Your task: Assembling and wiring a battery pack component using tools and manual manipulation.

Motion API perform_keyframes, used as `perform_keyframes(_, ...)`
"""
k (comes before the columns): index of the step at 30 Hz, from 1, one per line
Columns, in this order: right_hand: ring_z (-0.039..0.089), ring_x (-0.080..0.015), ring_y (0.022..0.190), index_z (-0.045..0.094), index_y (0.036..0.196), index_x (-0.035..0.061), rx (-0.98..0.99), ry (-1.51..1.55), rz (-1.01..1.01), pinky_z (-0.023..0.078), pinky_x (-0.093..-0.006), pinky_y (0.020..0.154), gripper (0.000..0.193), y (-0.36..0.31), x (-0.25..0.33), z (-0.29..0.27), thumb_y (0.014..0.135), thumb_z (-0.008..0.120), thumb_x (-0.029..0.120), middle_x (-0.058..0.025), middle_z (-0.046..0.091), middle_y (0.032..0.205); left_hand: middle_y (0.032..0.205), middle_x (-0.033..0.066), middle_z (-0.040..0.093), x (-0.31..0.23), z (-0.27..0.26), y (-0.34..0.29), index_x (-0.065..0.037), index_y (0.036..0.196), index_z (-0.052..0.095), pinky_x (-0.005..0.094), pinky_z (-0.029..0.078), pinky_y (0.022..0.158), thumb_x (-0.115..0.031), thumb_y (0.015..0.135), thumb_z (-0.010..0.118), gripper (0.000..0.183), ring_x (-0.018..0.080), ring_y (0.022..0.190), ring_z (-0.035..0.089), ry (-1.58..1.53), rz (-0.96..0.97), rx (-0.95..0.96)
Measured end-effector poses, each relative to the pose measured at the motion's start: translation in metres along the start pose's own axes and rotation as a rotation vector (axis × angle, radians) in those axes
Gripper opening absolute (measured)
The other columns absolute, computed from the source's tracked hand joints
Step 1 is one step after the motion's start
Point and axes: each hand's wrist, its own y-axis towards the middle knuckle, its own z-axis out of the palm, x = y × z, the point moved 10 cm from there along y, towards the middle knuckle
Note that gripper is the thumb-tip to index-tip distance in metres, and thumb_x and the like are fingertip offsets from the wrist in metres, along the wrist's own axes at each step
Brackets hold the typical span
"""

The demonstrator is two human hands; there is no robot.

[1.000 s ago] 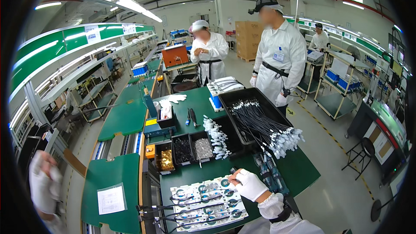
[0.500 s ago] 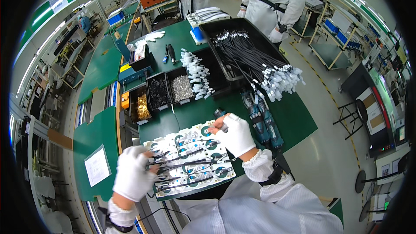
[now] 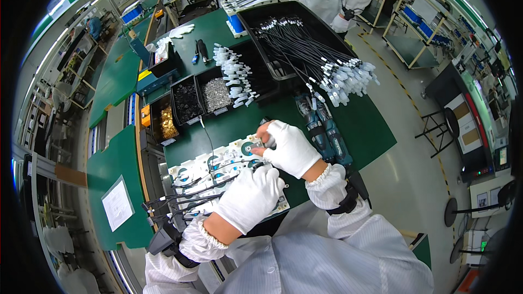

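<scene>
In front of me a white panel [image 3: 180,173] carries round green pieces, clear fittings and several black cables [image 3: 188,198] laid across it. My left hand [image 3: 248,198], gloved in white with bare fingertips, is over the panel's right part, fingers closed; whatever they pinch is hidden beneath the glove. Just beyond it, my right hand [image 3: 291,149], gloved alike, curls its fingers above a round green piece [image 3: 249,148] at the panel's far right corner. A small greyish part shows between those fingers, too blurred to name.
Past the panel stand bins of brass parts [image 3: 168,125], black parts [image 3: 186,100] and silver screws [image 3: 216,95]. A black tray [image 3: 248,19] holds white-ended black cables. Two teal power screwdrivers [image 3: 327,136] lie right of my hands. Two people in white stand beyond the table.
My left hand has moved right, from the panel's left edge to its right part beside my right hand. My right hand has stayed near the far right corner. The view has shifted slightly.
</scene>
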Motion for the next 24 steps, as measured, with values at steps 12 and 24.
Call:
perform_keyframes(12,0.069,-0.0314,0.083,0.071,0.091,0.0030,-0.058,-0.229,-0.205,0.058,-0.0398,0.074,0.005,-0.008,0.014,0.008,0.087,0.071,0.006,-0.0123,0.068,0.094,0.072,0.0096,0.065,0.185,-0.020,-0.077,0.001,0.094,0.072,0.0286,0.048,0.061,-0.019,0.090,0.079,0.022,0.0132,0.063,0.061,-0.480,-0.945,-0.396)
perform_keyframes(24,0.066,-0.0302,0.097,0.071,0.094,0.0063,-0.011,-0.345,-0.323,0.054,-0.0417,0.087,0.010,-0.012,0.019,0.014,0.084,0.070,0.004,-0.0089,0.066,0.095,0.078,0.0138,0.072,0.168,0.008,-0.030,0.002,0.106,0.072,0.0279,0.049,0.062,-0.014,0.094,0.074,0.020,0.0098,0.064,0.056,-0.643,-0.649,-0.364)
